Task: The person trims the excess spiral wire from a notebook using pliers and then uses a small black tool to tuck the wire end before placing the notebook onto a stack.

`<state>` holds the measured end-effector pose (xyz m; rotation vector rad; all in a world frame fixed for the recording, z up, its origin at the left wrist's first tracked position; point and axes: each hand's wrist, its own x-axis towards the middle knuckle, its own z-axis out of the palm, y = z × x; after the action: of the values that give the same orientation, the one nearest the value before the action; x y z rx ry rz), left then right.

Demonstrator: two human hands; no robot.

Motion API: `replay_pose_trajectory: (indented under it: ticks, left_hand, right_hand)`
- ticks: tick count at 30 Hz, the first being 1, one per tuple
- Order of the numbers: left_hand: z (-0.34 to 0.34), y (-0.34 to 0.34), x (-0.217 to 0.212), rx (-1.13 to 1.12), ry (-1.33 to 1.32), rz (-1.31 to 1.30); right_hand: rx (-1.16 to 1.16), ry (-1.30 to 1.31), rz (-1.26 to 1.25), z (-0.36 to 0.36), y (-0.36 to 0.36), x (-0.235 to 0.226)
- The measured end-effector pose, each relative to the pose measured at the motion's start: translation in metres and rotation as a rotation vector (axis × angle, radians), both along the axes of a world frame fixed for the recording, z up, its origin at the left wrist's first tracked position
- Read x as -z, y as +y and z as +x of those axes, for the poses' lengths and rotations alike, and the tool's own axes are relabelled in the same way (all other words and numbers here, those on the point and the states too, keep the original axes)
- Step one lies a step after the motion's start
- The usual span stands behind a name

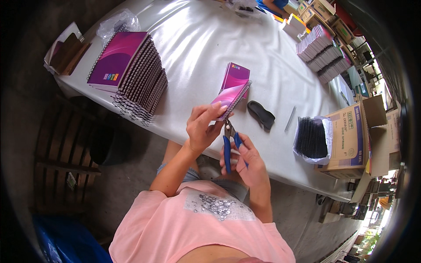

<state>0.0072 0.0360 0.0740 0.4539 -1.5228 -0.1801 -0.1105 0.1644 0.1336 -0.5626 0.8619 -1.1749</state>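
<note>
My left hand [204,125] grips the near end of a small purple notebook [233,97], tilted above the table's front edge, with a dark spiral coil along its right side. Blue-handled pliers [227,149] are in my right hand [251,158], fingers around the handles. The jaws meet the coil's near end; whether they are closed on the wire I cannot tell. Beyond the held notebook lies another purple notebook [237,72], partly covered by it. To the right rests a black curved object [261,115], and past it a loose spiral coil [290,119].
A tall stack of spiral-bound purple notebooks [127,65] stands at left, near a clear plastic bag [117,24]. On the right, a cardboard box [346,136] sits beside a bag of black coils [312,139]. Stacked booklets [322,52] and a person's blue sleeve [274,5] are farther back.
</note>
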Motion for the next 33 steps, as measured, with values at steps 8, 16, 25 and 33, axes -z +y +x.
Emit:
replay_pose_trajectory:
  ticks: [8,16,25,33]
  left_hand:
    - [0.001,0.005,-0.019,0.529,0.606,0.773]
    - [0.028,0.029,-0.057,0.750,0.668,0.771]
    - [0.155,0.010,-0.100,-0.403,0.367,0.081]
    - [0.182,-0.043,-0.084,-0.204,0.445,0.412]
  right_hand:
    - [0.218,1.902,0.149,-0.057,0.024,0.073]
    - [0.541,0.460,-0.440,-0.027,-0.039,0.048]
    - [0.312,-0.148,-0.669,0.061,-0.180,-0.092]
    - [-0.096,0.708,-1.103,0.111,-0.281,-0.164]
